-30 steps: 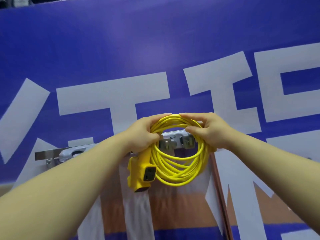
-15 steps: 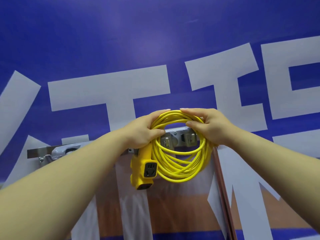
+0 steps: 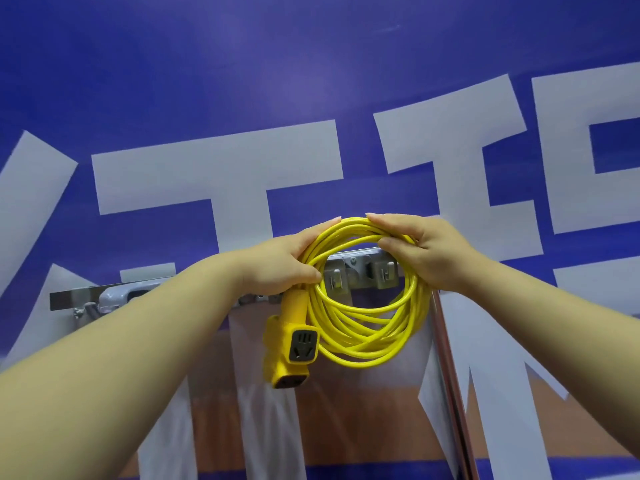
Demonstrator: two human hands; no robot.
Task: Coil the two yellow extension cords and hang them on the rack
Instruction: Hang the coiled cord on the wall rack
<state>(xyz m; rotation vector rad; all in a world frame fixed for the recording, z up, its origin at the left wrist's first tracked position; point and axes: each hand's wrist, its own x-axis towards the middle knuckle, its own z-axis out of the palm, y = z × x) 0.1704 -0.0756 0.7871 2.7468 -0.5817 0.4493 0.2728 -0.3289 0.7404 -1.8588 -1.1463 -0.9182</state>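
A coiled yellow extension cord (image 3: 363,327) is held upright against the wall, right in front of the grey metal rack (image 3: 360,271). My left hand (image 3: 280,265) grips the coil's left side where the yellow socket block (image 3: 289,351) hangs down. My right hand (image 3: 419,251) grips the coil's top right, fingers curled over the strands. Two of the rack's hooks (image 3: 334,280) show through the ring of cord. No other yellow cord is in view.
The rack is a long metal rail (image 3: 69,299) fixed across a blue wall banner (image 3: 311,81) with large pale letters; a grey clip (image 3: 114,297) sits at its left end. A vertical metal strip (image 3: 450,375) runs down on the right.
Both hands have lifted the coil slightly and held it closer to the rack's hooks; the socket block has swung a little so that its face is more visible.
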